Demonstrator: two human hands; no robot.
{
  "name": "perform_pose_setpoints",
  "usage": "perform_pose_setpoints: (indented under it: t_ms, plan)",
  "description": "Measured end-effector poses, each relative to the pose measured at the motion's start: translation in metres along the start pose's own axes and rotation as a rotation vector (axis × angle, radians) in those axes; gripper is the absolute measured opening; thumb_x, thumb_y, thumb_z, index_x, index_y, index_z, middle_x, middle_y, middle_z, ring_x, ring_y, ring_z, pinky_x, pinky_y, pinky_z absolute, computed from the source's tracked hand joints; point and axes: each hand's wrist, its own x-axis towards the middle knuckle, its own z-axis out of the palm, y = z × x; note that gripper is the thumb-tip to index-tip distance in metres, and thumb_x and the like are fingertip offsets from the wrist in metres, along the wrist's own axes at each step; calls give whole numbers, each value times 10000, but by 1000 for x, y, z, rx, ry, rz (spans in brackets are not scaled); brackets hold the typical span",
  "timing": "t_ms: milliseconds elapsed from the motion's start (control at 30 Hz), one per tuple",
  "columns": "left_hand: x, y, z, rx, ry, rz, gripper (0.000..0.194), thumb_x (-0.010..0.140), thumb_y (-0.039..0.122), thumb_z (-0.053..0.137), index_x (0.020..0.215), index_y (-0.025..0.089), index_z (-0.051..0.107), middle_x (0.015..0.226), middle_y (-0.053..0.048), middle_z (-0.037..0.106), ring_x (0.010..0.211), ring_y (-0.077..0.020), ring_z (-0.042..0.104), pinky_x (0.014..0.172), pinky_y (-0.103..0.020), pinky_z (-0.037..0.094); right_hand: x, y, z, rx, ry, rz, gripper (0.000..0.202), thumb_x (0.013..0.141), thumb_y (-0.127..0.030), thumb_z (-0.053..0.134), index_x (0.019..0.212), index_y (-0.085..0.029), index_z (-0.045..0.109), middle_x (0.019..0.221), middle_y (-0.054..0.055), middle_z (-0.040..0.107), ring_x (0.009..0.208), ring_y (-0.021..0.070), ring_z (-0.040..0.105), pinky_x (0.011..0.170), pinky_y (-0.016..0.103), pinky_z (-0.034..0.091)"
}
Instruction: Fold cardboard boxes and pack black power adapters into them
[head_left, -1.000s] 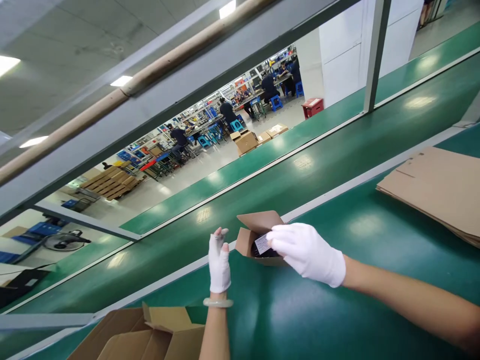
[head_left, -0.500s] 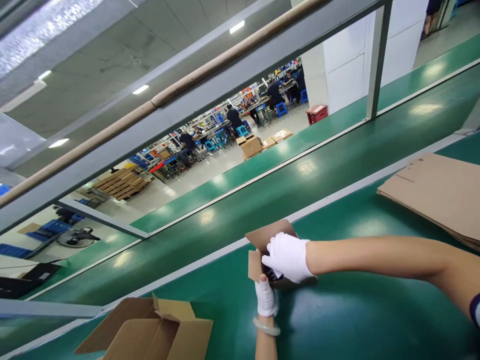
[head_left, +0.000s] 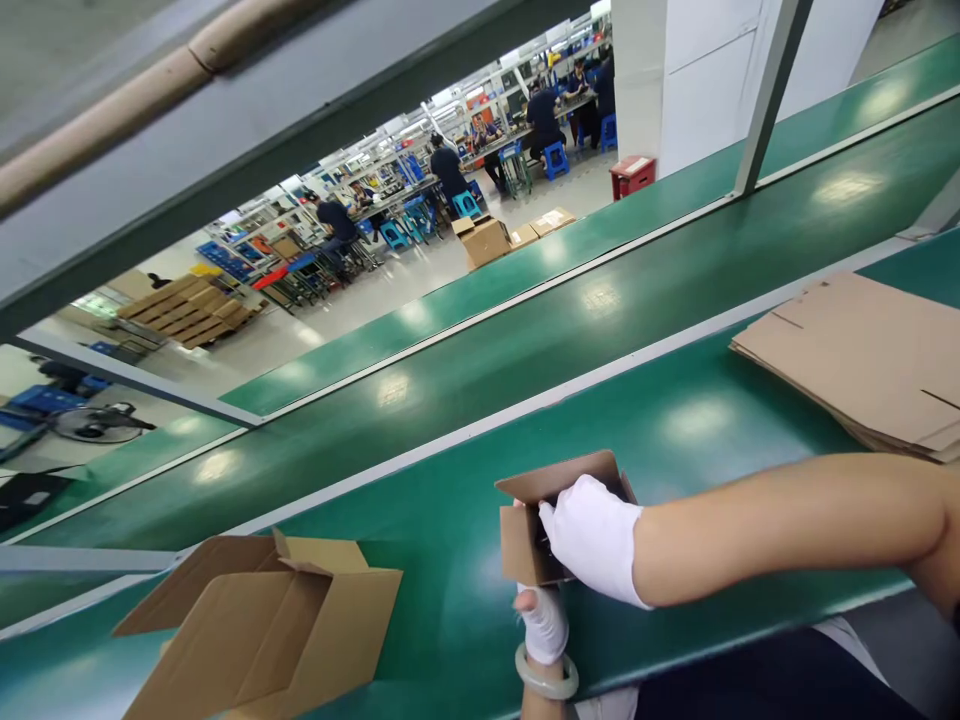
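Cardboard gives easily, so the small open carton [head_left: 534,530] wants steady handling while something goes into it. It sits on the near green work surface [head_left: 675,440], its top flap standing up on the far side. The right hand [head_left: 592,535], in a white glove, reaches into the carton's mouth with fingers curled inside; what they grip is hidden, so whether they are clamped on an item cannot be told. The left hand [head_left: 541,622], gloved with fingertips bare and a pale bangle [head_left: 546,678] at the wrist, sits just under the carton's near edge, touching or nearly touching it; its grip is not clear either. A sound way here seems to be bracing the carton from below with the left hand while the right seats the contents flat, clear of the side flaps. To the carton's left lies a bigger open box [head_left: 262,625]; to its right, well apart, a stack of flattened cartons [head_left: 862,360].
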Motion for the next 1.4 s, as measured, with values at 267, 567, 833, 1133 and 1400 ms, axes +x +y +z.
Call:
perform_pose_setpoints:
  t_ms: [267,567,833,1133,1400]
  plan:
    - [6,29,5,18,-109,-58,737,776,575,607,1413,299,362,1505,-18,328,1370,-247,319,1097,-327,364,-23,-2,-4,-23,77,125,682,725,-277,696,1332,-53,481,952,253,632,842,380,628,611,459,502]
    - [0,53,25,264,-246,-26,904,774,474,660,1471,179,165,1494,-130,327,1322,-274,393,1086,-351,380,-80,52,39,264,878,-136,245,888,-175,436,1031,-174,635,1045,99,659,965,219,616,852,384,489]
    - [-14,51,31,190,-198,-91,844,816,425,628,1472,248,127,1504,-89,316,1296,-229,433,1008,-287,460,-55,58,99,1301,690,175,637,895,-527,418,1432,-197,332,1424,111,420,1304,267,402,1090,478,344]
    - [-16,42,20,90,-201,124,230,812,344,625,695,192,496,1450,-1,379,1294,-267,403,872,-312,497,-43,60,102,1683,756,-178,341,877,-515,508,799,-187,558,1389,99,446,1143,251,522,949,439,430]
    - [-11,74,-6,814,-633,367,594,667,710,620,981,226,478,1552,-136,114,1383,-399,186,1070,-569,260,-76,85,103,659,711,-274,791,748,-717,559,1305,-161,486,1516,223,155,1378,354,208,1064,545,269]
